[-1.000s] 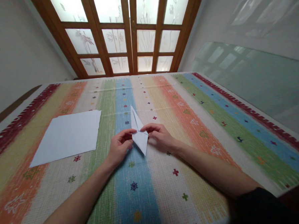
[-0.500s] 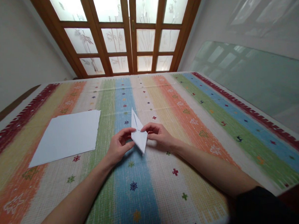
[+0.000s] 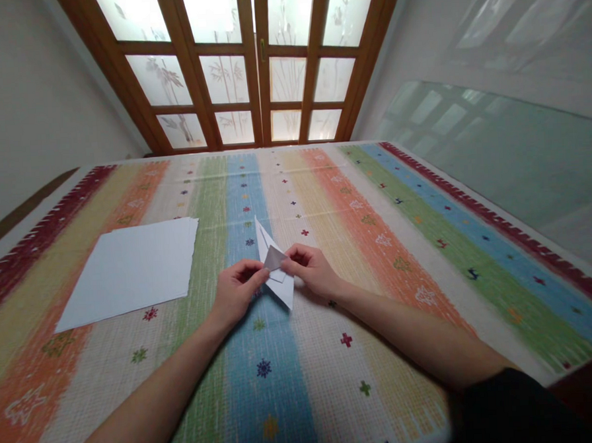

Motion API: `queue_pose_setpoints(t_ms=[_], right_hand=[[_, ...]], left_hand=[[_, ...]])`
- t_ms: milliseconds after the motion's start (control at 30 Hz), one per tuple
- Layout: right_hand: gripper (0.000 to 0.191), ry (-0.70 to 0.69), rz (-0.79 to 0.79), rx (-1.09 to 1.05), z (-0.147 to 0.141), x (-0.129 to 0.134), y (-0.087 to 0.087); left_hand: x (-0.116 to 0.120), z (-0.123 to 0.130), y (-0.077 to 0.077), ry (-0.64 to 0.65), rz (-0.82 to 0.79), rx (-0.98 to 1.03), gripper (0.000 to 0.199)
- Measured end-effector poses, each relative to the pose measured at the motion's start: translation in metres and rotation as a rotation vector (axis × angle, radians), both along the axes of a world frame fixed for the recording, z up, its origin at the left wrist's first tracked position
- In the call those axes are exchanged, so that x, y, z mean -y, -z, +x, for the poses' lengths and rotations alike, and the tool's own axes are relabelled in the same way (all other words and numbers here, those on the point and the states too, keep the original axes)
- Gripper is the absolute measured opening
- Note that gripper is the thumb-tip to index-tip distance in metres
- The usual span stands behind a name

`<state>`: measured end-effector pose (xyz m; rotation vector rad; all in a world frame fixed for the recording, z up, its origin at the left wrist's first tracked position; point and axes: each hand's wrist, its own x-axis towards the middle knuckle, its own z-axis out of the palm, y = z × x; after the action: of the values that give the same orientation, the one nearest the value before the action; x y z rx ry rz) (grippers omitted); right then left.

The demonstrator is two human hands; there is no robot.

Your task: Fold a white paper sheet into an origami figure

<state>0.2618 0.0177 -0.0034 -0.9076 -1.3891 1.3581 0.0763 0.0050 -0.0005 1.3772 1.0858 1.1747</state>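
A folded white paper (image 3: 282,292) with pointed ends is held between my two hands near the middle of the table. One point reaches toward the far side, the other toward me, and a small shaded flap stands up at its centre. My left hand (image 3: 237,287) pinches the paper's left side between thumb and index finger. On the right side, my right hand (image 3: 312,268) grips the flap and edge with closed fingers. The fingertips of both hands are close together.
A stack of white paper sheets (image 3: 130,270) lies on the left of the striped tablecloth (image 3: 382,356). Wood-framed glass doors (image 3: 258,71) stand beyond the far table edge. A glass panel (image 3: 501,164) is at the right by the wall.
A flap at the paper's middle has been lifted and now shows a shaded face. The paper is tilted slightly differently. My thumbs have moved onto the flap's sides.
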Motion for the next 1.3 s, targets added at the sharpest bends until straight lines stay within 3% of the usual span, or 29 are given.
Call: queue_pose_setpoints(t_ms=[333, 600, 867, 1300], right_hand=[[0.035, 0.105, 0.001, -0.053, -0.008, 0.005, 0.001], [0.031, 0.186, -0.032, -0.098, -0.013, 0.010, 0.001], [0.041, 0.125, -0.074, -0.144, -0.015, 0.010, -0.004], [0.035, 0.068, -0.107, -0.191, -0.014, 0.010, 0.000]], left_hand=[[0.003, 0.005, -0.005, -0.079, 0.005, 0.007, 0.027], [0.007, 0.012, -0.004, -0.069, 0.019, 0.075, 0.026], [0.008, 0.012, 0.001, -0.046, -0.022, 0.116, 0.033], [0.007, 0.012, 0.002, -0.059, -0.027, 0.132, 0.033]])
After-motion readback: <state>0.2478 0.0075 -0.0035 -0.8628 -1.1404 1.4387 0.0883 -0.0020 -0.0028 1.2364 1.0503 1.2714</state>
